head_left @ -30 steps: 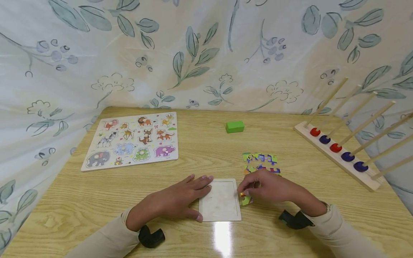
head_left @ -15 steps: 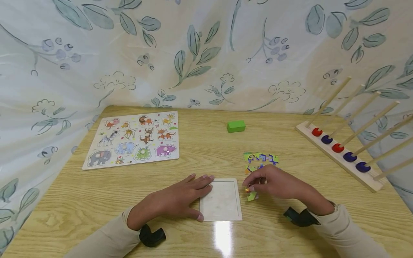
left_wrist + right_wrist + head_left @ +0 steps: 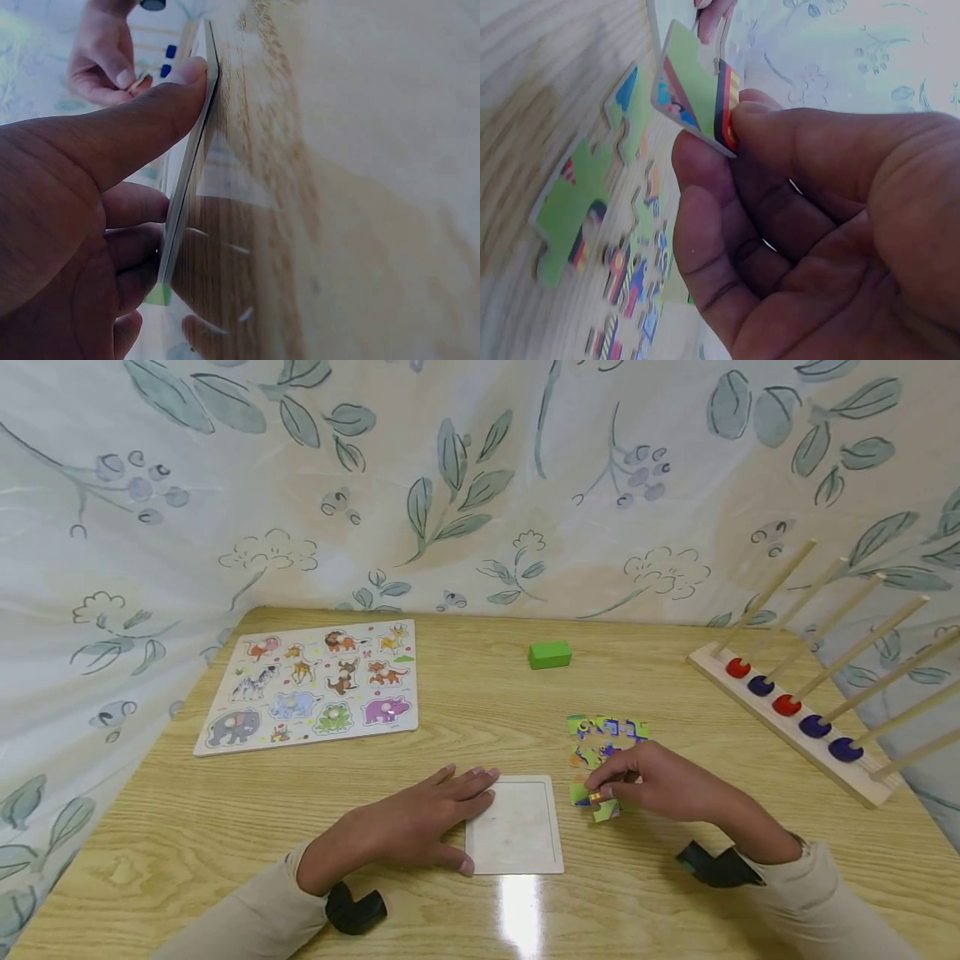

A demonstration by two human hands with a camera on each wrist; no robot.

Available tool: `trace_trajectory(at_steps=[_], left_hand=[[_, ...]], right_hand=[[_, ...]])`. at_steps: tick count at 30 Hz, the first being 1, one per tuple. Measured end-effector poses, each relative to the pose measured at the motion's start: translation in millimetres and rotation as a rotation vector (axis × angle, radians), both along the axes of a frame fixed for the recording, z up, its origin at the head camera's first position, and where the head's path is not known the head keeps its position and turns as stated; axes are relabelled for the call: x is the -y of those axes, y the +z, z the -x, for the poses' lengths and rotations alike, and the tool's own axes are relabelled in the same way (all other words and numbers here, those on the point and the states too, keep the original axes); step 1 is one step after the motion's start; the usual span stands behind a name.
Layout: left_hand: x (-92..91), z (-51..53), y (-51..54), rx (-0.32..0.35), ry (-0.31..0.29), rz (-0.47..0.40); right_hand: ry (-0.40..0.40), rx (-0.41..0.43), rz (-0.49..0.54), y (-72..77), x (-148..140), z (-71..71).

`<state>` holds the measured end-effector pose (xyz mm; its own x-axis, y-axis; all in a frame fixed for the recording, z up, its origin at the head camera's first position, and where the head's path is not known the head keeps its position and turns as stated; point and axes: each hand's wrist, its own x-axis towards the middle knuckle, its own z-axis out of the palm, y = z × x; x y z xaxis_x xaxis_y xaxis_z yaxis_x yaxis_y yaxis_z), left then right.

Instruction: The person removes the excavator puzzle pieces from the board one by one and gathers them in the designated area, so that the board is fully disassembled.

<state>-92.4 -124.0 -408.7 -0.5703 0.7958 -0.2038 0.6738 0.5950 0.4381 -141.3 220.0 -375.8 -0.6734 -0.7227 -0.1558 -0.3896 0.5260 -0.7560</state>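
Observation:
My left hand (image 3: 420, 822) lies over the left edge of a small white puzzle tray (image 3: 517, 831), fingers extended on its surface and thumb at the near left corner. In the left wrist view the thumb presses the edge of the tray (image 3: 187, 169). To the right of the tray, my right hand (image 3: 663, 785) pinches a green jigsaw piece (image 3: 697, 90) with a red, yellow and black stripe between thumb and fingertips, raised above the table. Several other jigsaw pieces (image 3: 611, 727) lie in rows beneath and beyond this hand, which partly hides them.
An animal peg puzzle board (image 3: 315, 685) lies at the back left. At the back centre sits a green block (image 3: 550, 654). A wooden rack (image 3: 795, 718) with upright pegs and red and blue beads stands on the right. A patterned cloth (image 3: 465, 485) hangs behind the table.
My right hand has moved right, away from the tray, carrying the jigsaw piece over the loose ones and uncovering one beside the tray. The left hand has stayed on the tray.

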Motion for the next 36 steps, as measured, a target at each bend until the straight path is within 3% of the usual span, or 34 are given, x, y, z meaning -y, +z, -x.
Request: trace_trajectory(at_steps=[5, 13, 24, 36], left_hand=[[0.2, 0.0, -1.1, 0.001, 0.003, 0.000], [-1.3, -0.2, -1.5, -0.018, 0.000, 0.003], [-1.8, -1.0, 0.0, -0.008, 0.004, 0.007], [-1.9, -0.9, -1.2, -0.003, 0.008, 0.005]], right_hand=[[-0.046, 0.000, -0.007, -0.2, -10, -0.1], [-0.066, -0.074, -0.007, -5.7, -28, 2.3], [-0.111, 0.008, -0.056, -11.0, -47, 5.3], [-0.130, 0.026, -0.070, -15.0, -65, 7.2]])
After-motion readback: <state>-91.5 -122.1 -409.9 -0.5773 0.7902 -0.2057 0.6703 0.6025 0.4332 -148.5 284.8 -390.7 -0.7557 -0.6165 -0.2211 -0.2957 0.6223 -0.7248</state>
